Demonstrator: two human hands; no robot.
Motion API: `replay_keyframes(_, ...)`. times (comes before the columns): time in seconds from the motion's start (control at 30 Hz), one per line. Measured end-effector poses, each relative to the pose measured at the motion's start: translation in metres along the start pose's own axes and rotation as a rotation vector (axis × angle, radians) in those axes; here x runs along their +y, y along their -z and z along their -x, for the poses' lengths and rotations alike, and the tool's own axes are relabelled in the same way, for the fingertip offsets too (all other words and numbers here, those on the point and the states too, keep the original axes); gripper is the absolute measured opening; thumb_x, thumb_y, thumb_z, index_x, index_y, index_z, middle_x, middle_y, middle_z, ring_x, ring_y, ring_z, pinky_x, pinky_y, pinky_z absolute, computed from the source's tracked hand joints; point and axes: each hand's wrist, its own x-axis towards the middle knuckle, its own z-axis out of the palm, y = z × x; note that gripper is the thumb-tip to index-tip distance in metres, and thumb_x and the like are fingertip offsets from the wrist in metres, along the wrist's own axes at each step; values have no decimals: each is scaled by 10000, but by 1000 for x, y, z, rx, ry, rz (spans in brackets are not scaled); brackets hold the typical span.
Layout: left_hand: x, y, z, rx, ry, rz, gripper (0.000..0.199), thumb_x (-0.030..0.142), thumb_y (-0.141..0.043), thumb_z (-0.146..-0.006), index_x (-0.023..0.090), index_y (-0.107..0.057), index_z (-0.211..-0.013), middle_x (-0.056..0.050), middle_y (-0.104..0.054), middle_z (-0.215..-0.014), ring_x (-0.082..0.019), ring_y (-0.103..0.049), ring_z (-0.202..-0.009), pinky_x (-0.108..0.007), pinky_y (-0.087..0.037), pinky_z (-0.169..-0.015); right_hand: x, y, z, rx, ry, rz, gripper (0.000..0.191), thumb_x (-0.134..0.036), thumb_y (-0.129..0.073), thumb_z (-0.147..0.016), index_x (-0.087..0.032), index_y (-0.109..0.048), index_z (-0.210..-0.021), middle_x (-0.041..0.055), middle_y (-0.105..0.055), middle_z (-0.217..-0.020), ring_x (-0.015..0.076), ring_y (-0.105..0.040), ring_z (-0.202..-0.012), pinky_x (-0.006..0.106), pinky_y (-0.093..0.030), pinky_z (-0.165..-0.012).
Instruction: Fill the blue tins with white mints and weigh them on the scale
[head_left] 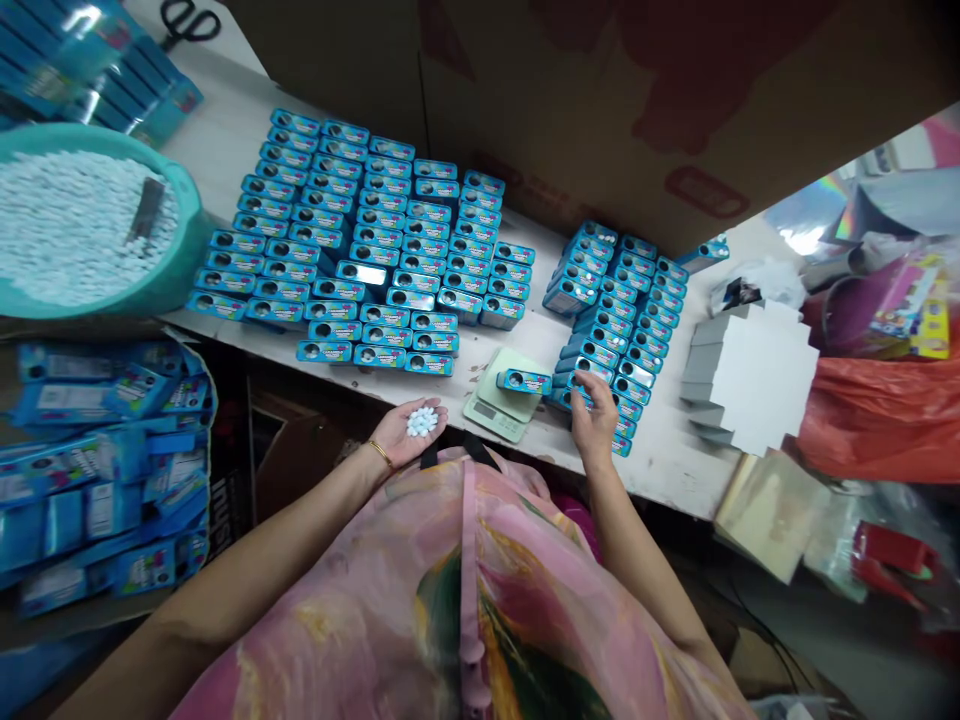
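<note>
My left hand (405,432) is palm up, cupping a small heap of white candies (422,422). Just right of it sits a pale green kitchen scale (501,412) with a small blue candy box (525,381) lying across its plate. My right hand (595,418) is at the near left edge of the right-hand group of blue boxes (600,353), thumb and fingers bent around a box there; the fingertips are partly hidden. White candies show on the tops of several boxes at the back of that group (592,247).
Rows of blue boxes (375,240) fill the table's left-centre. At left, a turquoise basin (187,215) holds white candies and a dark scoop (146,210); below is a carton of blue boxes (112,480). A large cardboard box (562,100) stands behind. White cartons (750,380) lie right.
</note>
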Motion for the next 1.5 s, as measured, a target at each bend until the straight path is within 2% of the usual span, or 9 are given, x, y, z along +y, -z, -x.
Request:
replay_keyframes(0.27,-3,4,1,-44,3,-43,163,134,-480,-778,57,-612,-836,-156,-647,-768,-226,-632,-769,-374,-528,-700,-11,5,-5,113,9,47,213,-230,-467,-786,-192,-599,-949,64,-588,-947,179,-544,-926,360,-459,-780)
replay_keyframes(0.53,-3,4,2,-44,-7,-72,158,127,-489,-769,68,-614,-844,-156,-654,-784,-229,-633,-783,-377,-524,-713,-12,-3,2,14,7,69,218,-240,-485,-780,-197,-589,-967,68,-568,-967,173,-534,-900,330,-475,-714)
replay_keyframes(0.77,-5,4,2,-50,-4,-87,175,131,-482,-772,68,-610,-874,-155,-660,-798,-227,-631,-797,-373,-512,-731,-20,-11,8,-27,95,120,218,-231,-499,-784,-203,-586,-982,75,-558,-989,195,-510,-968,391,-435,-823)
replay_keyframes(0.83,-8,-3,0,-81,22,-108,191,140,-473,-777,64,-609,-887,-163,-660,-827,-237,-627,-820,-382,-504,-741,-37,-24,14,-140,167,90,222,-215,-485,-798,-212,-575,-1000,72,-555,-997,186,-512,-963,369,-438,-825)
replay_keyframes(0.9,-13,-14,-2,-149,64,-114,206,152,-455,-788,61,-610,-889,-163,-660,-848,-237,-626,-824,-377,-503,-736,-58,-42,22,-343,277,83,249,-206,-476,-805,-223,-553,-1042,72,-550,-1021,184,-509,-961,345,-448,-813)
replay_keyframes(1.0,-20,-35,-5,-241,106,-101,213,147,-432,-800,59,-615,-862,-134,-667,-792,-197,-635,-746,-318,-509,-692,-81,-68,30,-615,411,271,305,-196,-475,-802,-193,-512,-1105,103,-540,-1036,219,-496,-928,358,-463,-765)
replay_keyframes(1.07,-24,-46,-7,-257,108,-100,212,133,-426,-801,61,-620,-845,-113,-665,-735,-171,-633,-682,-282,-508,-660,-88,-78,32,-697,437,412,290,-172,-451,-810,-164,-509,-1094,124,-539,-1011,233,-490,-884,369,-469,-722)
replay_keyframes(1.27,-27,-64,-10,-274,103,-109,196,116,-436,-788,59,-622,-812,-86,-645,-659,-154,-619,-620,-248,-494,-594,-84,-76,26,-715,426,496,227,-115,-427,-809,-175,-527,-1004,119,-513,-1064,208,-486,-879,330,-474,-689)
replay_keyframes(1.5,-27,-88,-6,-241,25,-88,200,100,-440,-770,39,-626,-808,-116,-658,-722,-174,-621,-676,-287,-505,-656,-60,-63,4,-537,292,118,218,-156,-472,-788,-196,-583,-972,71,-579,-942,171,-533,-882,312,-455,-775)
